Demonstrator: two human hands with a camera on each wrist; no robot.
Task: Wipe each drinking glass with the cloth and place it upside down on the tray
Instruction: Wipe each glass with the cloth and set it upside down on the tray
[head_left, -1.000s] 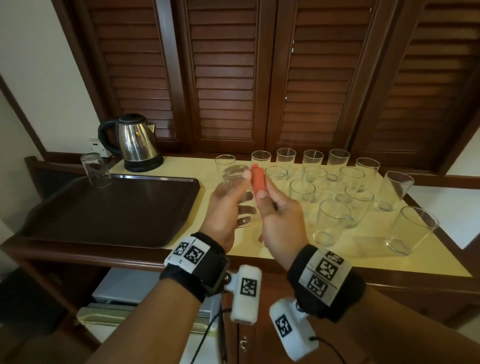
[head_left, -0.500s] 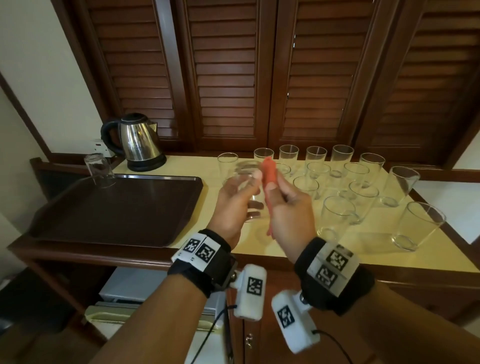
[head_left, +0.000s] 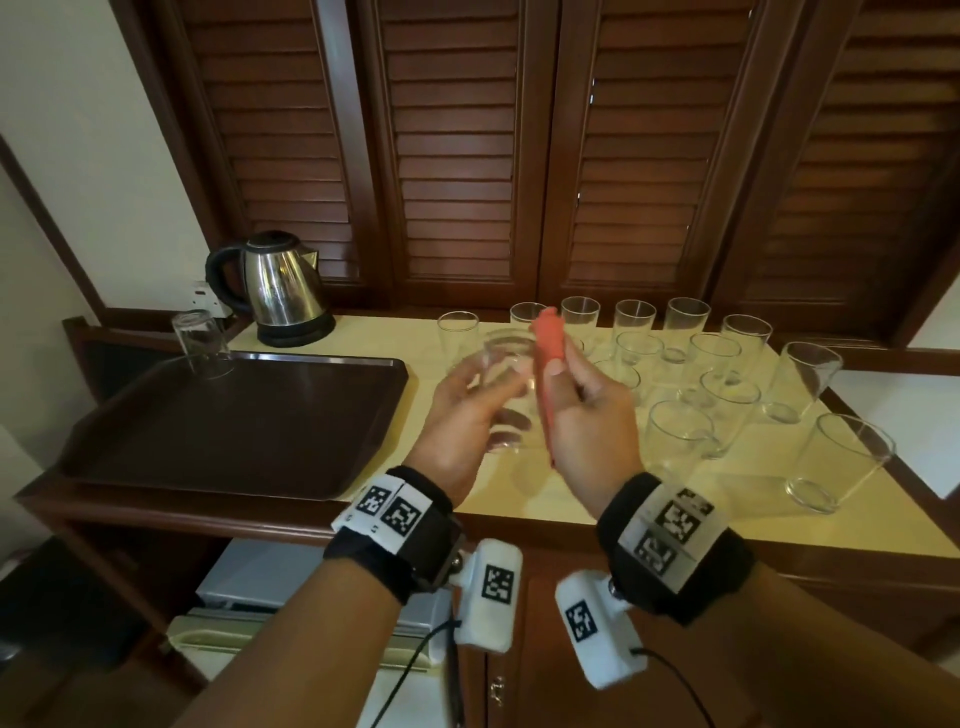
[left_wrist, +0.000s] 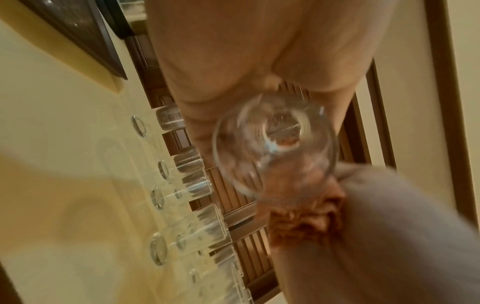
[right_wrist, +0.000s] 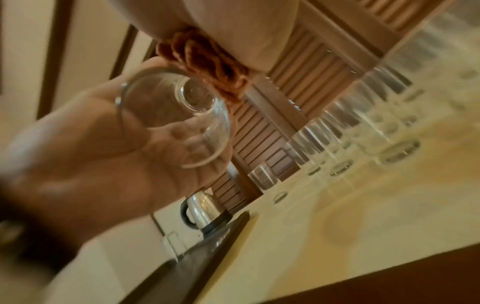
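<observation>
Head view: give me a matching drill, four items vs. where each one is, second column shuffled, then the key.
Items:
1. orange cloth
2. glass being wiped
3. upside-down glass
4. kettle

Places:
A. on the counter behind the tray
B. held in the left hand
C. on the tray's far left corner
D. held in the right hand

Pairs: 1-D, 2-B, 3-C, 4-A
</observation>
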